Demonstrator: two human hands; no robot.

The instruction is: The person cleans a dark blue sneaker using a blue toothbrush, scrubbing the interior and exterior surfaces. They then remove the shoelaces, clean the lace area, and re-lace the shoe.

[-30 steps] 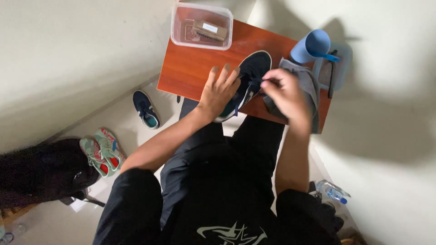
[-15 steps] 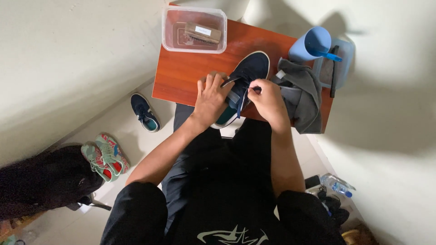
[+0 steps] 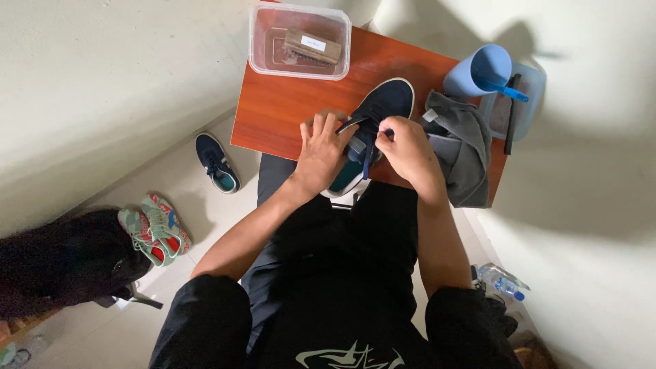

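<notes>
Head view: my left hand (image 3: 321, 147) presses the dark shoe (image 3: 379, 109) on the surface (image 3: 287, 109), right hand (image 3: 408, 147) pinching its lace (image 3: 368, 154).

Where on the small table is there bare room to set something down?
The table is bare along its left side, between the clear box and the left hand, and in a strip between that box and the blue cup. The right side is crowded: dark shoe, right hand, grey cloth.

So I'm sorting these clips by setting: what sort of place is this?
Probably a plain room at home, used for shoe cleaning: a small wooden table against pale walls, a brush in a clear tub, and spare sneakers on the tiled floor.
</notes>
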